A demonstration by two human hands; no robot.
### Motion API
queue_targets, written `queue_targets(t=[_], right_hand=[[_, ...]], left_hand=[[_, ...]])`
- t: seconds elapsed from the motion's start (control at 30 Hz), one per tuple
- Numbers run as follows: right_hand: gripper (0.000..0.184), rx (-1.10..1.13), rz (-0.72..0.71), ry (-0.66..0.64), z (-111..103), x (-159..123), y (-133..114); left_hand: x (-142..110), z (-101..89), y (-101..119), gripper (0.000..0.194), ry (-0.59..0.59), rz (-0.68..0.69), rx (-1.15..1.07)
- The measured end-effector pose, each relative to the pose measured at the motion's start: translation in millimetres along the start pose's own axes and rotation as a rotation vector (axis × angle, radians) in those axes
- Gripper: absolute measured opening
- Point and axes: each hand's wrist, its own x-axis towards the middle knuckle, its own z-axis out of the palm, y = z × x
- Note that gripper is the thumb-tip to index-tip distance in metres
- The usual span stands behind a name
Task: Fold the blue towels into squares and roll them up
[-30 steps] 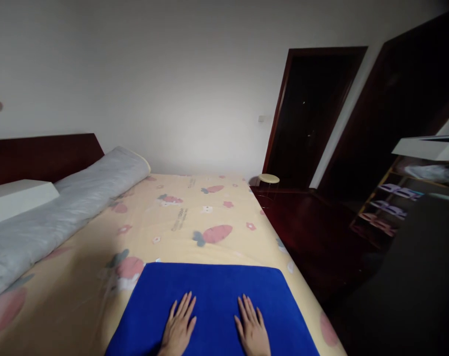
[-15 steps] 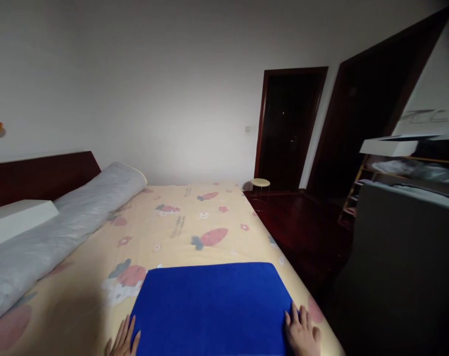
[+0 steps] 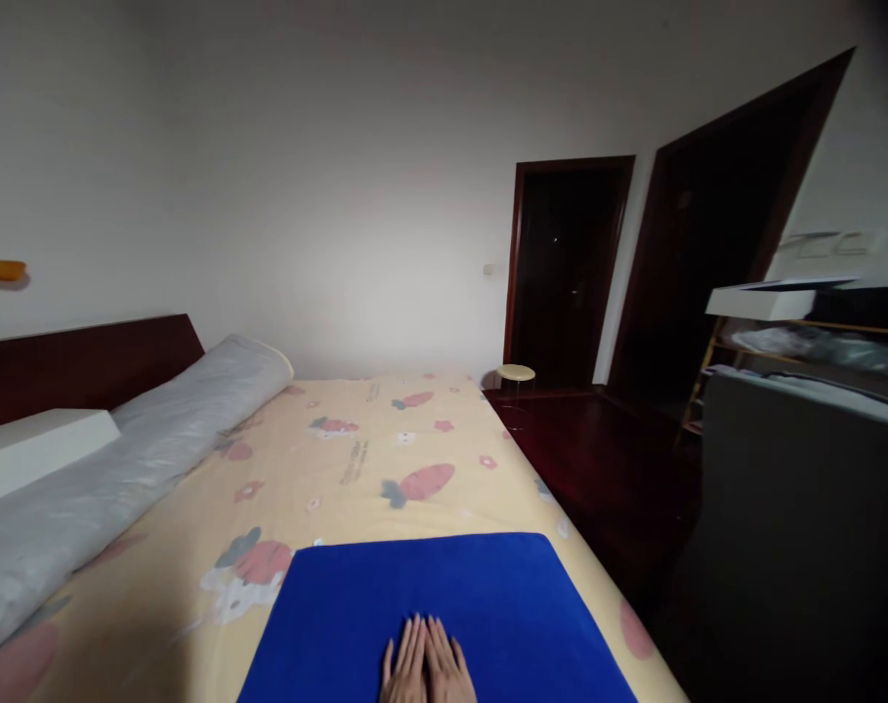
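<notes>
A blue cloth [image 3: 333, 615] lies flat on the bed, its near edge cut off by the bottom of the view. My left hand [image 3: 405, 669] rests palm down on the middle of the cloth, fingers stretched forward and thumb out to the left. Right beside it, my right hand [image 3: 447, 669] lies flat too, its fingers pointing away from me. The two hands touch or nearly touch along their inner sides. Neither holds anything. Under the cloth is a cream bed sheet [image 3: 362, 410] printed with carrots, rabbits and flowers.
A grey rolled bedding piece [image 3: 187, 420] and a white box [image 3: 40, 449] lie by the dark headboard [image 3: 92, 361]. Beyond the bed stands a round stool [image 3: 515, 373] near a dark door [image 3: 571, 273]. A dark grey panel [image 3: 802, 527] and a loaded shelf [image 3: 766, 305] stand at right.
Both hands have moved from the cloth's left and right edges inward to its middle, side by side. The view has tilted up slightly, so the scene sits lower.
</notes>
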Motion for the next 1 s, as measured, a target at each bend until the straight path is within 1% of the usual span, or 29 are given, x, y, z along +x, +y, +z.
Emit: queue_targets(t=[0.07,0.13,0.23,0.37,0.47,0.53,0.6,0.73,0.9,1.0], right_hand=[[0.057,0.009,-0.023,-0.048,3.3,-4.8,3.5],[0.058,0.014,-0.027,-0.056,-2.2,-11.3,8.5],[0.055,0.013,-0.022,-0.040,-15.2,-18.6,10.6],[0.050,0.002,-0.026,-0.013,-26.2,-22.4,5.0],[0.051,-0.007,-0.004,-0.009,-33.7,-25.4,4.7],[0.053,-0.008,0.024,-0.023,-41.1,-28.6,8.8],[0.054,-0.011,0.055,-0.030,-49.7,-32.3,15.9],[0.057,-0.034,0.130,-0.024,-64.7,-39.1,33.6],[0.062,-0.091,0.252,-0.012,-71.4,-44.1,53.4],[0.065,-0.149,0.331,0.016,-70.4,-46.5,66.1]], left_hand=[[-2.1,13.5,7.5,0.057,-0.041,0.014,-0.014],[-8.2,13.1,6.6,0.056,-0.022,0.033,-0.025],[-17.5,-4.0,2.1,0.055,0.005,0.077,-0.046],[-22.1,-27.7,3.9,0.054,-0.026,0.109,-0.052],[-23.2,-35.8,6.0,0.053,-0.058,0.079,-0.065],[-24.6,-38.4,4.2,0.053,-0.067,0.052,-0.074],[-26.6,-40.3,-0.9,0.053,-0.059,-0.005,-0.063],[-32.0,-45.4,-20.9,0.056,-0.045,-0.211,0.008],[-44.9,-52.8,-61.9,0.061,-0.041,-0.440,0.086],[-57.9,-54.8,-89.9,0.063,0.006,-0.574,0.128]])
